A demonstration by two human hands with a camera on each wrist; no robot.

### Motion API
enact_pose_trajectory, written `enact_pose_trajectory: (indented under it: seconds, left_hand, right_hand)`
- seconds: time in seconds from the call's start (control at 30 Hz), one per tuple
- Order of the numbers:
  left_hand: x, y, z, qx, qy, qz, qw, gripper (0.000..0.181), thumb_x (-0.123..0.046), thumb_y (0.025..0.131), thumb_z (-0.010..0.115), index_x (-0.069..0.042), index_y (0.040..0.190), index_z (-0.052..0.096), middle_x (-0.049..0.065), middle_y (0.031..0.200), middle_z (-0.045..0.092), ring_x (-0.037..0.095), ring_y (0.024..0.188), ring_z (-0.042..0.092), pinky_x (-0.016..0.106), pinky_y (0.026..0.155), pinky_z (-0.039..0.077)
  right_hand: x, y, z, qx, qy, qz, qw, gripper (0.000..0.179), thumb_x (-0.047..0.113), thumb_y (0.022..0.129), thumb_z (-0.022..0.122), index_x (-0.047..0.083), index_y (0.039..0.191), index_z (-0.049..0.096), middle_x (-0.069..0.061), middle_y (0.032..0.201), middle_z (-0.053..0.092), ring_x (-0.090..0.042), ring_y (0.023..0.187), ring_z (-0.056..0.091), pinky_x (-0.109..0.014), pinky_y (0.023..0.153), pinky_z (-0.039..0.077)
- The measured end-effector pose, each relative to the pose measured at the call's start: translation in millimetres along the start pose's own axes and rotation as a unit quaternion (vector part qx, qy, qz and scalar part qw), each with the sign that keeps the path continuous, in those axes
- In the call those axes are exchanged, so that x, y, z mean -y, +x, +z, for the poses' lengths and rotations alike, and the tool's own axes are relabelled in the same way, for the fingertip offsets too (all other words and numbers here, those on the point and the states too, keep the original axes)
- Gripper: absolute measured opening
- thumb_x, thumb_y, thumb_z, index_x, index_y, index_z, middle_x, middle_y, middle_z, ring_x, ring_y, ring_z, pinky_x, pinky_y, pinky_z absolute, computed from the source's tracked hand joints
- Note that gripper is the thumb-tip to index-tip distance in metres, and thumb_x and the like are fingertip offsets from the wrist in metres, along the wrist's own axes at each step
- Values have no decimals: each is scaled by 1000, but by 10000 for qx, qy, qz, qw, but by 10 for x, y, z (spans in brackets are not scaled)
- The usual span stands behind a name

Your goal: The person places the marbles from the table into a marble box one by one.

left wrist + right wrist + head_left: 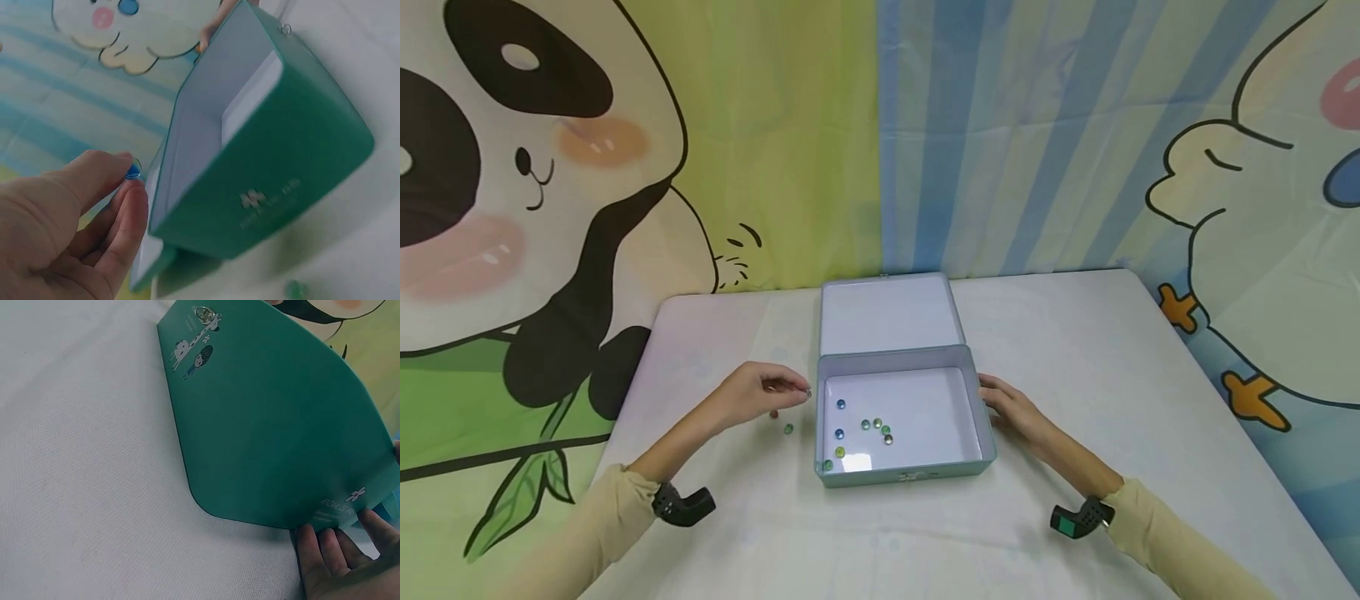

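Observation:
Between thumb and fingertips my left hand (763, 392) pinches a clear marble with blue inside (134, 169), just outside the left wall of a green tin box (902, 477). The box stands with its lid (891, 317) folded back. Several glass marbles lie on its floor, among them a blue one (839, 434) and a yellow-green one (839, 452). My right hand (1015, 412) touches the box's right wall with its fingertips; the right wrist view shows the fingers (331, 550) against the green side.
On the white table (737, 533), left of the box, lie a green marble (788, 429) and a reddish-brown marble (774, 414), below the left hand. A curtain with cartoon animals (790, 142) hangs behind the table's far edge.

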State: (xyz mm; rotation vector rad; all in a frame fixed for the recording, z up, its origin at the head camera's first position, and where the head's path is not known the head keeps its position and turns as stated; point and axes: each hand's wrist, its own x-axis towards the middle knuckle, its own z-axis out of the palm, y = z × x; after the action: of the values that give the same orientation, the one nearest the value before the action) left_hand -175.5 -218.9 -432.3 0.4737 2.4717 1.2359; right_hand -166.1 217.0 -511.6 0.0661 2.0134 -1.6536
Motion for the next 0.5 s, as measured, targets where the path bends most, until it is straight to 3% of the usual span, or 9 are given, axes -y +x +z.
enact_pose_trajectory:
  seconds: [0.2, 0.37, 0.5]
  left_hand:
    - [-408, 385, 122, 582, 341, 814, 9944, 15, -20, 87, 73, -14, 101, 75, 1, 96, 74, 10, 82, 65, 21, 73, 55]
    - [-691, 747, 337, 1067, 414, 1091, 9874, 13, -19, 87, 73, -14, 99, 75, -1, 93, 74, 7, 81, 67, 21, 74, 56]
    - [-821, 975, 525, 1359, 547, 1313, 9804, 12, -20, 88, 72, -13, 98, 75, -1, 92, 74, 5, 80, 66, 20, 73, 54]
  right_hand:
    - [17, -1, -24, 18, -50, 4, 10000, 70, 47, 97, 48, 14, 154, 23, -15, 161, 22, -38, 149, 18, -56, 119, 20]
    - [13, 8, -29, -14, -23, -13, 10000, 70, 46, 97, 48, 13, 153, 24, -15, 161, 23, -38, 149, 18, -57, 119, 21]
    - [-7, 14, -10, -38, 3, 67, 10000, 69, 47, 97, 48, 13, 153, 25, -15, 161, 23, -37, 149, 19, -56, 119, 22]
